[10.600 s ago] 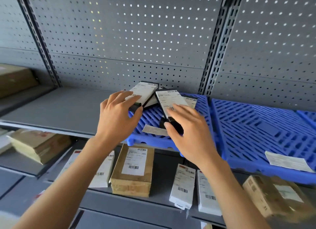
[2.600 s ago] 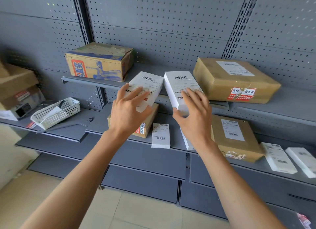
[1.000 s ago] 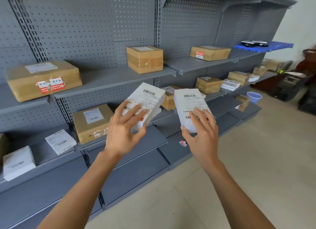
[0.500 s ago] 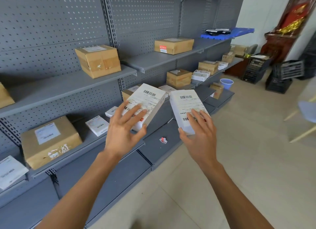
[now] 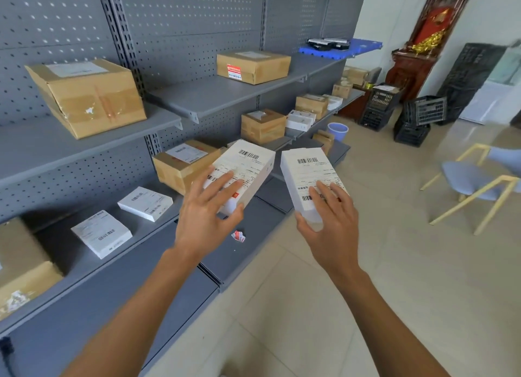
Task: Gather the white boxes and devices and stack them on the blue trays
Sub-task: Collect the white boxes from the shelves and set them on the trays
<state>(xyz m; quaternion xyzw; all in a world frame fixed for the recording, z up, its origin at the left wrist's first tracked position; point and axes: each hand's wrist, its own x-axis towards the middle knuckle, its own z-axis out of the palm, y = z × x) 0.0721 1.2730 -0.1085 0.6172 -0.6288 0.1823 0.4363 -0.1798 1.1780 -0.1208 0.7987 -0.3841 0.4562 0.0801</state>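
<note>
My left hand [image 5: 208, 216] grips a white box [image 5: 248, 168] with a barcode label, held in front of me at chest height. My right hand [image 5: 329, 221] grips a second white box [image 5: 307, 171] of the same kind, just to the right of the first. Far off at the end of the upper shelf lies a blue tray [image 5: 363, 45] with dark devices [image 5: 327, 42] on it. Two more white boxes [image 5: 145, 203] [image 5: 101, 233] lie on the lower shelf to my left.
Grey pegboard shelving [image 5: 220, 94] runs along the left with several brown cartons [image 5: 84, 94] on it. A lilac bucket [image 5: 337, 130], black crates [image 5: 417, 120] and a blue chair with yellow legs [image 5: 476, 185] stand on the tiled floor to the right.
I carried both white boxes away from the shelf where I lifted them and turned right along the aisle. The distant blue tray has come into view and drawn closer.
</note>
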